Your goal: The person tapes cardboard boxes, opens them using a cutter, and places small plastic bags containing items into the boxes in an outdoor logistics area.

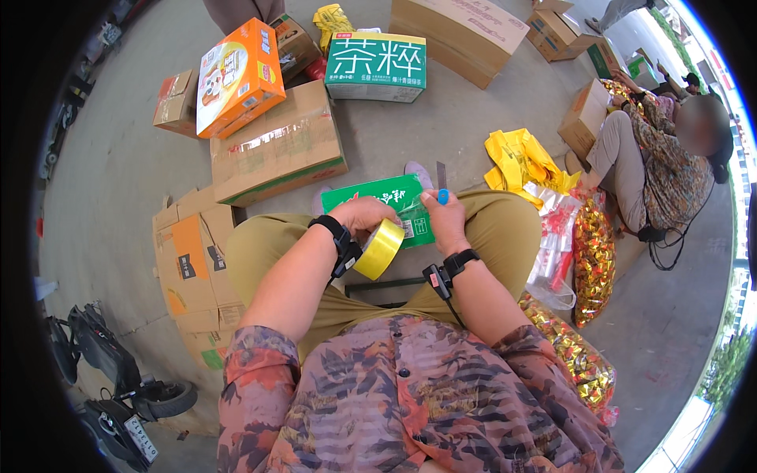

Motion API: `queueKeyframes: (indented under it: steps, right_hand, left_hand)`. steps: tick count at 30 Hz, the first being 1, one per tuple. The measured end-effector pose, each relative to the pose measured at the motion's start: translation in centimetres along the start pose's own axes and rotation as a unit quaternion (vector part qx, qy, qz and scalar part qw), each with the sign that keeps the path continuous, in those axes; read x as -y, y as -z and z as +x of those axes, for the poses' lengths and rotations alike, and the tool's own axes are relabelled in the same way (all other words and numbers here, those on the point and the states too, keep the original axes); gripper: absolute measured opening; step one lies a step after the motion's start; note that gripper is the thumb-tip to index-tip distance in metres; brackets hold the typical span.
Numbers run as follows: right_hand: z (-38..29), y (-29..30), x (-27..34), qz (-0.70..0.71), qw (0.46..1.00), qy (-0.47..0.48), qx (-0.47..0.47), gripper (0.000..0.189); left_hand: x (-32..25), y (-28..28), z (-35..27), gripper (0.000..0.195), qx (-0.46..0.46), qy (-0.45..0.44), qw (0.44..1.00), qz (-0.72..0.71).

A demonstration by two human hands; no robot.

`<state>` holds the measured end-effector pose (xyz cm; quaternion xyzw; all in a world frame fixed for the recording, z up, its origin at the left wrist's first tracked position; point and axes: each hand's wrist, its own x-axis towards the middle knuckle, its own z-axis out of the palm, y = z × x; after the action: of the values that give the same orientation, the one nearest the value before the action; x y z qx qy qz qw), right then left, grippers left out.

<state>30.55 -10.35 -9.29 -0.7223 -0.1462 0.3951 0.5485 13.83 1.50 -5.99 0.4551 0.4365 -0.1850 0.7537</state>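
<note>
My left hand (368, 213) holds a roll of yellow packing tape (381, 253) above my lap. Beneath both hands is a green cardboard box (381, 188) with white print, set between my knees. A glossy strip of clear tape shows on its top near my right fingers. A box cutter (441, 176) is gripped in my right hand (447, 222); its blade points away from me and a blue knob shows by the thumb. The right fingertips touch the box's top near its right side. My palms hide part of the box and the cutter's handle.
Ahead stand a large brown carton (278, 142), an orange carton (242, 77) and a green-and-white carton (376, 68). Flattened cardboard (195, 266) lies left. Yellow bags (520, 165) and sacks of gold-wrapped pieces (593, 266) lie right, near a seated person (668, 171). A scooter (118, 366) stands lower left.
</note>
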Motion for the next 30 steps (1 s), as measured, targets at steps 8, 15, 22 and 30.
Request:
queueKeyframes:
  steps: [8,15,22,30]
  right_hand:
    - [1.3,-0.2,-2.1,-0.048,0.997,0.023,-0.054,0.014]
    - [1.0,-0.2,-1.3,-0.198,0.977,0.043,-0.067,0.019]
    - [1.5,-0.3,-2.1,-0.168,0.984,0.026,-0.062,0.015]
    - [2.1,-0.1,-2.9,-0.162,0.986,0.025,-0.044,0.024]
  left_hand:
    - [-1.9,-0.5,-0.3,0.02,-0.04,-0.002,0.998,0.046]
    - [-1.4,0.4,0.9,0.034,0.071,0.003,0.993,-0.095]
    - [-2.7,0.7,-1.7,0.043,0.142,-0.015,0.985,-0.093]
    - [-6.2,-0.4,-4.3,0.055,0.087,0.081,0.99,0.07]
